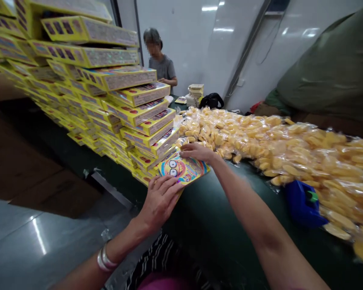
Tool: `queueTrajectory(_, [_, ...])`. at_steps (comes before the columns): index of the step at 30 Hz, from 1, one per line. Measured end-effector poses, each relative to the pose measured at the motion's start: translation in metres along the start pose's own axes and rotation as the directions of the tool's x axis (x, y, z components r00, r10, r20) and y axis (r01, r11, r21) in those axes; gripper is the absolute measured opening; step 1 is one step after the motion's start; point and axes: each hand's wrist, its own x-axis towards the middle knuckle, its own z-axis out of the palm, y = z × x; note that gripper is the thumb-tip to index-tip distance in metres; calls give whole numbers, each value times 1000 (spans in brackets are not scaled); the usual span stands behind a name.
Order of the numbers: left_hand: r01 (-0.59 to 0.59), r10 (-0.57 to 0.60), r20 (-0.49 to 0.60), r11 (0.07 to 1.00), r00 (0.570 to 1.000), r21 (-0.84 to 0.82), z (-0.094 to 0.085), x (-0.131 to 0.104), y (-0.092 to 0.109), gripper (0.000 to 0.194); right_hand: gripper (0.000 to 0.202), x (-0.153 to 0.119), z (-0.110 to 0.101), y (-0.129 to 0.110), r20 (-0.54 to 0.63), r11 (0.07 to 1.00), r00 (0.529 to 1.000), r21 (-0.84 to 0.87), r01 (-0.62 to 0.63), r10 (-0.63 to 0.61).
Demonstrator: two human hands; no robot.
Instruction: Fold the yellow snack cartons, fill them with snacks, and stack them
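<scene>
A flat yellow cardboard box (pixel 189 171), printed with a colourful cartoon face in round glasses, lies between my hands at the table's edge. My left hand (pixel 161 199) grips its near left corner, fingers over the top and thumb along the near side. At the far edge, my right hand (pixel 198 152) has its fingers bent over the box; its thumb is hidden. Just left of the box rises a leaning stack of similar yellow boxes (pixel 151 139). Clear bags of yellow oval sponge-like pieces (pixel 230 131) lie close beyond my right hand.
A blue tape dispenser (pixel 304 205) stands right on the dark green table (pixel 211 225). Tall box piles (pixel 87 56) line the left side above a brown carton (pixel 33 173). A person in grey (pixel 163 66) works at the back, near a black bag (pixel 212 100).
</scene>
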Motion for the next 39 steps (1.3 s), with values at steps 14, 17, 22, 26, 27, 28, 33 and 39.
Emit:
queueTrajectory(14, [-47, 68, 54, 945, 996, -322, 30, -8, 44, 39, 75, -199, -29, 40, -379, 934, 860, 236, -268, 342])
queueTrajectory(17, [52, 11, 175, 935, 985, -351, 46, 6, 66, 48, 56, -227, -28, 39, -651, 948, 759, -220, -229, 32])
queueTrajectory(22, [188, -42, 314, 873, 949, -450, 77, 10, 73, 46, 35, -251, 34, 42, -369, 571, 876, -809, -138, -311])
queueTrajectory(26, [238, -79, 343, 861, 936, -449, 90, -1, 63, 36, 42, -271, 52, 40, -238, 630, 928, -777, -4, -288])
queueTrajectory(27, [262, -114, 333, 857, 936, -445, 90, -2, 62, 36, 37, -280, 44, 41, -290, 675, 908, -738, -11, -303])
queueTrajectory(28, [291, -145, 336, 849, 931, -440, 89, -3, 63, 36, 32, -290, 33, 42, -388, 716, 870, -696, -59, -305])
queueTrajectory(33, [380, -134, 522, 835, 842, -399, 79, 9, 86, 48, 35, -321, -27, 78, -797, 856, 590, -213, -472, 127])
queueTrajectory(39, [514, -166, 551, 641, 818, -571, 110, 19, 107, 56, 44, -298, -18, 115, -662, 947, 680, 171, -273, 316])
